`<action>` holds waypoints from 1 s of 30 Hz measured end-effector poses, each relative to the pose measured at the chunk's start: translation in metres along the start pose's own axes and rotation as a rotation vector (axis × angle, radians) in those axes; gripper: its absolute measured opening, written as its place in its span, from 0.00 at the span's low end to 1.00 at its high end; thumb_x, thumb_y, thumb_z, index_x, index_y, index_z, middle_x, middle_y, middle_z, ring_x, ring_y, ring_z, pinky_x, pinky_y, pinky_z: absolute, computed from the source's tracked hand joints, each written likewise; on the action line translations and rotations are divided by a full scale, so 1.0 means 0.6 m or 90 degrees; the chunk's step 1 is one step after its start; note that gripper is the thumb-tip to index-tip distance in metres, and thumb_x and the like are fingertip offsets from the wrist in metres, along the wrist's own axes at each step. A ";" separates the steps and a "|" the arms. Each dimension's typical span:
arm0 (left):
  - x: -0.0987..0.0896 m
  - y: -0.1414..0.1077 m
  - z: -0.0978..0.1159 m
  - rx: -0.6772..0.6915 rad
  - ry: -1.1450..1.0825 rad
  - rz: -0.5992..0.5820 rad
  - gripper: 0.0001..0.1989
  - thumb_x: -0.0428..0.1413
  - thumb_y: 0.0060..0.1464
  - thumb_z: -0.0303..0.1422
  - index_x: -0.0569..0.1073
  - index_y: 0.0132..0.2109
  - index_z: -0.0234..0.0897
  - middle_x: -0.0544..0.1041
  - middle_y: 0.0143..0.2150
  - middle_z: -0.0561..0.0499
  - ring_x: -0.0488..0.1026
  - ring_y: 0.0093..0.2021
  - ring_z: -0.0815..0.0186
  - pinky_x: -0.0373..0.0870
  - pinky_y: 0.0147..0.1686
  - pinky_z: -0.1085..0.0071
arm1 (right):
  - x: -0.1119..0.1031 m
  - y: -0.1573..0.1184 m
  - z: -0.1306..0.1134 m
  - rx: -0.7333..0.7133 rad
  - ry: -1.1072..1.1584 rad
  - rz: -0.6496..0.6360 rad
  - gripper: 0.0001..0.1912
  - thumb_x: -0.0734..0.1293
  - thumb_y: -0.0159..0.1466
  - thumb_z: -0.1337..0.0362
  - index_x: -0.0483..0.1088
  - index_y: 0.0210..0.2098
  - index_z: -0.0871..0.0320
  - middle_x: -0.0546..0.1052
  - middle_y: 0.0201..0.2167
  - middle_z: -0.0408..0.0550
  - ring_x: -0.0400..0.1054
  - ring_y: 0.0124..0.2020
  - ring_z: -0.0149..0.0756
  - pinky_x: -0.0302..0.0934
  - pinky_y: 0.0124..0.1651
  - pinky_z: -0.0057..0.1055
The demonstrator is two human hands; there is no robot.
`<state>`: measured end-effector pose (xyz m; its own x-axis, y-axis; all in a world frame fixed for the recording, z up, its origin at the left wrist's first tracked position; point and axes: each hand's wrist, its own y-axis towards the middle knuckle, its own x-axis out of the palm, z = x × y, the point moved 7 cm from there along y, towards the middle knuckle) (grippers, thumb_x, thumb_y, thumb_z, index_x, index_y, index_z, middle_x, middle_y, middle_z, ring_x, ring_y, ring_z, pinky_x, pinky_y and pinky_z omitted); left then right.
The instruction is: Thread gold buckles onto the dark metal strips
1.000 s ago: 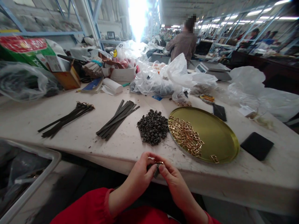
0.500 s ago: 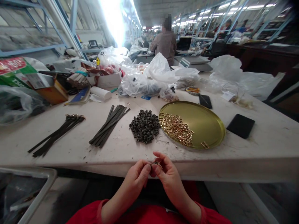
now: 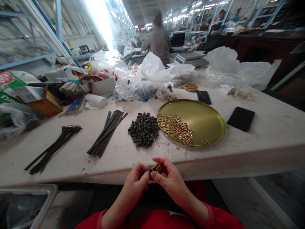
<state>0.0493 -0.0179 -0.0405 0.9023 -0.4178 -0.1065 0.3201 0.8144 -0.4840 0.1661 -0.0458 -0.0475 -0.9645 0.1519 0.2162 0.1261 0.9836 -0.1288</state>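
Observation:
At the table's front edge, my left hand (image 3: 136,182) pinches a dark strap (image 3: 151,170), most of which is hidden by the fingers. My right hand (image 3: 171,178) grips a gold buckle (image 3: 156,167) at the end of that strap, thumb below and fingers curled above. Just beyond the hands lies a heap of small dark loops (image 3: 143,129). To its right, a round gold tray (image 3: 205,121) carries a pile of gold buckles (image 3: 177,128). Left of the loops is a bundle of plain dark straps (image 3: 107,133); farther left, several straps with buckles (image 3: 56,144) lie together.
Clear plastic bags (image 3: 152,73) crowd the back of the table, with a scale (image 3: 190,58) behind. Black flat pads (image 3: 241,118) lie right of the tray. Boxes (image 3: 45,100) and a paper roll (image 3: 96,99) are at left. A bin (image 3: 51,194) stands below. A person (image 3: 157,44) is farther off.
The view has shifted and tilted slightly. My hands have turned the buckle, so its gold frame shows more plainly between them. The piles on the table look the same.

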 end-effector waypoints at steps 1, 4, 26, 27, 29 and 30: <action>0.001 0.000 0.004 -0.004 0.015 -0.002 0.11 0.52 0.45 0.39 0.58 0.29 0.37 0.64 0.20 0.60 0.55 0.16 0.77 0.51 0.17 0.79 | 0.001 0.003 0.005 0.027 0.043 -0.017 0.15 0.66 0.56 0.59 0.66 0.42 0.57 0.72 0.30 0.43 0.67 0.31 0.33 0.62 0.36 0.30; 0.002 -0.001 0.012 -0.016 0.050 -0.014 0.09 0.51 0.44 0.36 0.58 0.27 0.38 0.65 0.19 0.59 0.56 0.17 0.76 0.52 0.18 0.78 | -0.002 0.008 0.021 0.107 0.134 -0.032 0.12 0.65 0.57 0.56 0.68 0.34 0.59 0.70 0.24 0.40 0.65 0.27 0.30 0.60 0.34 0.28; -0.010 -0.032 0.021 0.075 0.337 -0.110 0.05 0.49 0.49 0.29 0.68 0.34 0.36 0.72 0.32 0.52 0.66 0.32 0.67 0.61 0.32 0.73 | 0.025 -0.012 0.033 0.012 -0.281 -0.224 0.05 0.57 0.62 0.62 0.60 0.31 0.56 0.67 0.23 0.40 0.61 0.26 0.31 0.54 0.28 0.26; -0.011 -0.034 0.022 0.071 0.298 -0.128 0.08 0.49 0.48 0.29 0.68 0.37 0.36 0.73 0.35 0.51 0.67 0.34 0.67 0.62 0.34 0.73 | 0.023 -0.014 0.034 0.022 -0.264 -0.220 0.06 0.57 0.62 0.61 0.61 0.31 0.56 0.66 0.23 0.39 0.60 0.25 0.31 0.54 0.27 0.26; -0.015 -0.035 0.014 0.026 0.197 -0.161 0.13 0.51 0.47 0.29 0.67 0.43 0.35 0.73 0.37 0.50 0.69 0.35 0.67 0.63 0.34 0.73 | 0.018 -0.017 0.034 0.046 -0.225 -0.196 0.08 0.57 0.62 0.59 0.60 0.30 0.56 0.63 0.22 0.38 0.57 0.24 0.30 0.52 0.25 0.25; -0.017 -0.035 0.005 -0.012 0.149 -0.172 0.15 0.51 0.48 0.30 0.66 0.45 0.34 0.74 0.36 0.50 0.69 0.33 0.68 0.64 0.33 0.73 | 0.015 -0.018 0.034 0.061 -0.202 -0.182 0.09 0.57 0.62 0.58 0.60 0.29 0.56 0.61 0.20 0.37 0.55 0.22 0.29 0.50 0.23 0.25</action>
<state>0.0341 -0.0293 -0.0265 0.6952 -0.6991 -0.1673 0.5305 0.6560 -0.5368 0.1512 -0.0573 -0.0640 -0.9831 -0.1765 -0.0494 -0.1635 0.9662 -0.1995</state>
